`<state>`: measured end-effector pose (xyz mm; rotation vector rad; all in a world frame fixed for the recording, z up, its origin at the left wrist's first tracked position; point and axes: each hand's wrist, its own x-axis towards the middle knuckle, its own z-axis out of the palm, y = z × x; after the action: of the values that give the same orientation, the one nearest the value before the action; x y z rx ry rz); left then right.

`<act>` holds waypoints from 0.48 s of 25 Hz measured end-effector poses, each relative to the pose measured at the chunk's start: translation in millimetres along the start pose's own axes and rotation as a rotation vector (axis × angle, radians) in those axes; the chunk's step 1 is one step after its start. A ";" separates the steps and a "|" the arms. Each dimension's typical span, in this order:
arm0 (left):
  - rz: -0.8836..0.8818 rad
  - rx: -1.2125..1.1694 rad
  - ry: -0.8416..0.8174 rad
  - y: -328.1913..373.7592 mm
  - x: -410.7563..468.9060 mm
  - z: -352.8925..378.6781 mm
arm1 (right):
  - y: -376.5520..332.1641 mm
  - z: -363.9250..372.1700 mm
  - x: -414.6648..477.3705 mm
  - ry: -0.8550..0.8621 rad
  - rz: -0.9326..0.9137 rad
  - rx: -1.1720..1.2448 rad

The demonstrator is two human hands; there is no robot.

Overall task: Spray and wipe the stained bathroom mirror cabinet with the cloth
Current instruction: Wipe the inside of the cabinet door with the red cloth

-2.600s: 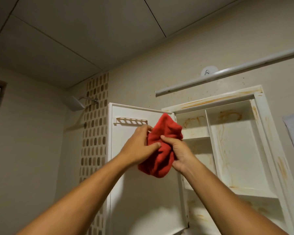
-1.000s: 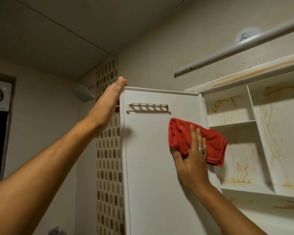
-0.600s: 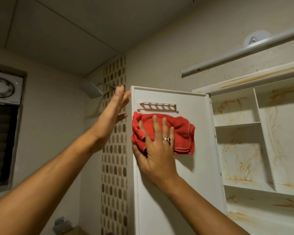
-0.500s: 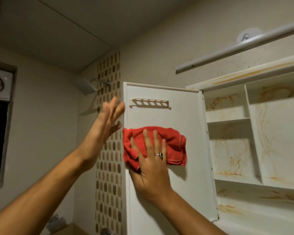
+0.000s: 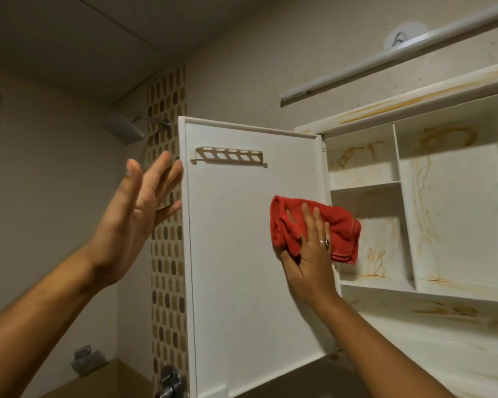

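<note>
Door wipe under way, stains waiting on the right

Left of centre, your left grip (image 5: 133,214) is spread flat, fingers straight and holding nothing, right at the free edge of the open cabinet door (image 5: 236,268). I cannot tell whether it touches. Its likely job is to steady the door so it does not swing away under pressure. Behind it, a shower head (image 5: 125,129) and a strip of mosaic tile (image 5: 167,282) sit clear of your reach.

On the door's inner face, the slotted rack (image 5: 229,158) near the top stands proud, so the cloth will snag if you sweep straight across it.

Right of centre, your right grip (image 5: 308,254) presses the red cloth (image 5: 342,225) flat against the door with straight fingers, close to the hinge side. The cloth's right end hangs past the door edge, over the cabinet opening.

Further right, the cabinet (image 5: 454,219) shows its shelves streaked with orange-brown stains (image 5: 423,196), heaviest on the back panels and ledges. The dividers make tight corners that will need a folded edge. No spray bottle is in view. In the upper right, a light bar (image 5: 385,53) runs above the cabinet.
</note>
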<state>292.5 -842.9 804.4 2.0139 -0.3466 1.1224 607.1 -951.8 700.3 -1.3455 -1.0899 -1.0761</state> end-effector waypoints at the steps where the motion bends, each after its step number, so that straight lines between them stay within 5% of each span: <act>1: -0.014 0.006 0.004 2.4 -0.1 2.3 | 1.4 -1.3 -15.2 -0.013 0.047 0.018; 4: -0.060 0.010 0.036 6.7 -3.2 6.6 | -32.2 9.9 -28.4 -0.056 0.039 -0.093; 8: -0.087 0.014 0.040 8.8 -4.4 5.8 | -122.0 57.4 -9.6 -0.095 -0.220 -0.198; 12: -0.084 -0.017 0.017 -5.8 -23.0 1.5 | -126.9 66.5 -49.7 -0.118 -0.225 -0.179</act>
<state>283.5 -843.2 782.3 1.9841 -0.2596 1.0802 475.2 -882.9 671.1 -1.4670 -1.2797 -1.2972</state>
